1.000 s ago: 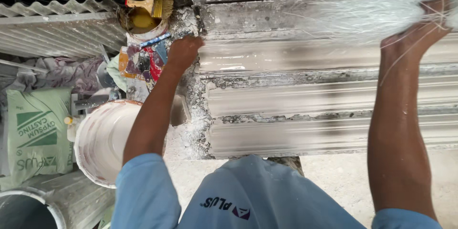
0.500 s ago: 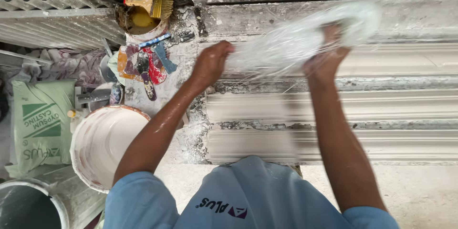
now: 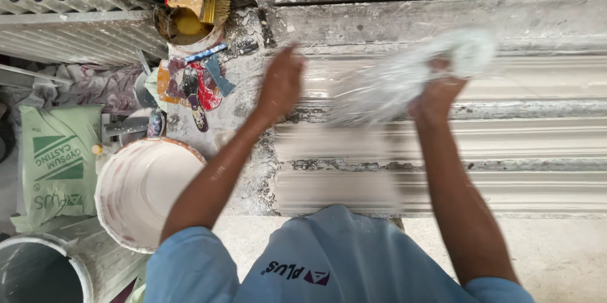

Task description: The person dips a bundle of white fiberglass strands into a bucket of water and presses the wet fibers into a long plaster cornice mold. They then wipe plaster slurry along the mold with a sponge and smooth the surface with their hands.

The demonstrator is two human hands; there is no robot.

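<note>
My right hand [image 3: 436,94] grips a bundle of white glassy fibre [image 3: 404,78], gathered into a loose wad above the long ridged plaster moulding [image 3: 506,145] on the workbench. My left hand [image 3: 281,82] is raised over the moulding's left end, fingers apart, holding nothing and just left of the fibre. Both forearms are dusted with plaster. The picture is motion-blurred around the hands.
A white plaster-coated bucket [image 3: 142,189] stands at lower left, a grey bucket [image 3: 38,271] beside it. A green sack [image 3: 57,157] lies at the far left. A tin with a brush [image 3: 193,12] and several scrapers [image 3: 193,85] sit at the bench's left end.
The fibre, first spread wide across the moulding, has been drawn together into a wad. My right hand came in from the far right; my left hand let go and moved right.
</note>
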